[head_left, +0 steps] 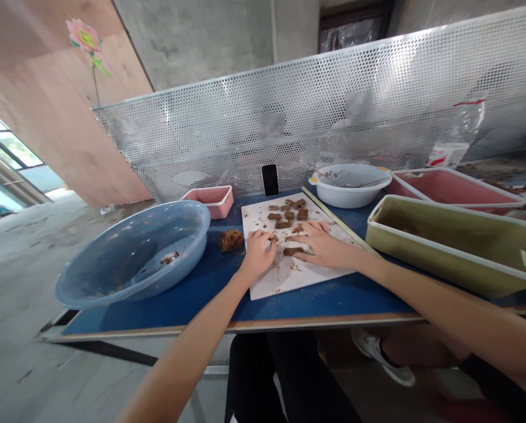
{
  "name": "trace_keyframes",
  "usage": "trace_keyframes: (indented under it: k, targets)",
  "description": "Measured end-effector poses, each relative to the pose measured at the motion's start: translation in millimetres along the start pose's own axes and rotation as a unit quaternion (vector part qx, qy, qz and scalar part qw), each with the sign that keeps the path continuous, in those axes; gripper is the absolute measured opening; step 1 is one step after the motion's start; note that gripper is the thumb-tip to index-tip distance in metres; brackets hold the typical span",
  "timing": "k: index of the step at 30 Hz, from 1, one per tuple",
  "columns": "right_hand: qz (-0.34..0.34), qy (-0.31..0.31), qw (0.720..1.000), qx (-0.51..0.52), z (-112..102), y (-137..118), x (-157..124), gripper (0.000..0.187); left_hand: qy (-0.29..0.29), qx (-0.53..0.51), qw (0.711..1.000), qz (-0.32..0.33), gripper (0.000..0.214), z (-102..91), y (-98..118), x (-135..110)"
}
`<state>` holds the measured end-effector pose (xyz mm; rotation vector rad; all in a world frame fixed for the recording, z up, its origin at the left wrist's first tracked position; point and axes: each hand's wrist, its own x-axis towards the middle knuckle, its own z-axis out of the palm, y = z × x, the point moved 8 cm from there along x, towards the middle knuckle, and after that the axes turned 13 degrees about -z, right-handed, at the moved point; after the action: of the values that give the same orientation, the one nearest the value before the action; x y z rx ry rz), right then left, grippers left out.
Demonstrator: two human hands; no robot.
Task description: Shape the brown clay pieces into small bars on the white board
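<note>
My left hand (259, 252) is over the left part of a white board (265, 286), its fingers curled. At its fingertips shows a bit of brown, doughy stuff, partly hidden. My right hand (319, 245) lies palm down with fingers spread over the board's middle. Just under its fingers is a short brown roll (292, 251), on the board. Several similar brown pieces (289, 215) lie in loose rows toward the board's far end. Left of the board, a shaggy brown clump (231, 239) rests on the blue tabletop (192, 305).
A large blue basin (131, 252) stands at left, with a small pink basket (216, 201) behind. A phone (270, 180) leans on the perforated metal screen (228, 135). To the right are a yellowish stick (337, 220), white basin (349, 197), green bin (434, 252), pink bin (461, 187) and bottle (457, 135).
</note>
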<state>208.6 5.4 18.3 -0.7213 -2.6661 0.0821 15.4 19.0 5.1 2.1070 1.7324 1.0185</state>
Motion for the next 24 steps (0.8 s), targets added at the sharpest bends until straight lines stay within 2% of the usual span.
trace_keyframes:
  k: [2,6,10,19,24]
  targets:
    - [0.030,0.023,0.999,0.009,2,5,4,0.045,0.001,-0.002,1.000,0.000,0.018,0.8,-1,1]
    - [0.052,0.028,0.997,0.040,16,10,13,0.026,0.002,-0.004,1.000,0.002,0.018,1.1,0,2]
    - [0.084,0.044,0.994,0.055,20,13,16,0.018,-0.004,0.006,1.000,0.002,0.018,1.0,1,3]
    - [0.074,0.075,0.993,0.050,19,14,14,0.027,0.003,0.005,1.000,0.001,0.018,1.3,0,2]
    - [0.087,0.072,0.993,0.043,22,13,18,0.022,0.002,0.006,1.000,0.007,0.017,1.4,3,1]
